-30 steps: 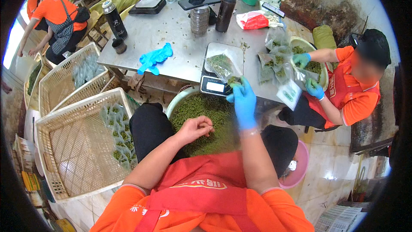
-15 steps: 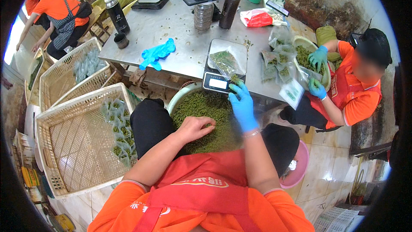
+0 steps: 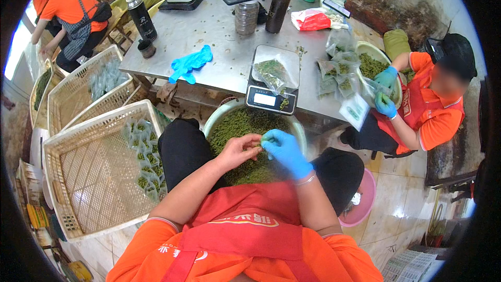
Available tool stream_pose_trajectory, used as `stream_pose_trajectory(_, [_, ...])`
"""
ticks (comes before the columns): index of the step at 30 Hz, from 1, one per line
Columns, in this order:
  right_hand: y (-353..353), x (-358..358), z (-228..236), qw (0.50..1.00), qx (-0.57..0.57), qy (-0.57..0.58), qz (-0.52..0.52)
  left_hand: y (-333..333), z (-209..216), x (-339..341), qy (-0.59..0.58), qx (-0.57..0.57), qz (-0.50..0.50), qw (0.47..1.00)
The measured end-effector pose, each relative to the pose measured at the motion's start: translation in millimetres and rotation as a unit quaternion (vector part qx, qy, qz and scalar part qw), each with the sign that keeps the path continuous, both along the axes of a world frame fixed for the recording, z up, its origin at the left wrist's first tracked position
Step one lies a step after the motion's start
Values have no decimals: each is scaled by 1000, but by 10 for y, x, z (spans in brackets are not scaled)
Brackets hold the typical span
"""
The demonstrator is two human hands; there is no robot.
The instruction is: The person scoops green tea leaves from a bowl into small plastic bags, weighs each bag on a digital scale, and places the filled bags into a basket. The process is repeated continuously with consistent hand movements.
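Over a tub [image 3: 300, 131] of small green berry-like pieces [image 3: 229, 131], my two hands meet at the fingertips. My bare left hand [image 3: 240, 151] has its fingers curled in; what they hold, if anything, is hidden. A blue glove covers my right hand [image 3: 287, 152], whose fingers are pinched, with a bit of green showing at their tips. Just beyond, at the table edge, a digital scale [image 3: 265, 100] carries a clear bag [image 3: 273, 74] partly filled with green pieces. A few loose green pieces lie beside the scale's display.
Left of my knees stands a cream plastic crate [image 3: 94, 177] with several filled bags [image 3: 148, 162]. On the metal table [image 3: 219, 52] lie a blue glove [image 3: 191, 65], bottles and a phone. At right a co-worker [image 3: 433, 102] handles a bag beside another tub. A pink basin [image 3: 365, 198] is by my right knee.
My right hand has come down from the scale to meet my left hand over the tub. The co-worker at right has brought both gloved hands together at a bag.
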State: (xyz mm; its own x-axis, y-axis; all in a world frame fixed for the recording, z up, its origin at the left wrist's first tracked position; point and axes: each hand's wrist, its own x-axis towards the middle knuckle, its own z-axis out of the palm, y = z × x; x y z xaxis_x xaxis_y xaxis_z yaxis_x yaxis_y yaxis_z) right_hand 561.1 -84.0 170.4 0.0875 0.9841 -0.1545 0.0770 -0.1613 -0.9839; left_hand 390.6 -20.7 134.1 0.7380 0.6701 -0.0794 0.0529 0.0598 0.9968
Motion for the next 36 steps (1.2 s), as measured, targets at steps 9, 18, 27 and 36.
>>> stream_pose_trajectory(9, [472, 272, 42, 897, 21, -345, -274, 7, 19, -30, 139, 189, -31, 972])
stream_pose_trajectory(18, [278, 465, -244, 934, 2, -281, -220, 37, 13, -55, 188, 306, -17, 933])
stream_pose_trajectory(27, [571, 269, 210, 942, 139, 157, -262, 5, 2, -48, 188, 327, -36, 925])
stream_pose_trajectory(36, [-24, 83, -197, 988, 14, 9, -154, -2, -65, 3, 145, 148, -22, 978])
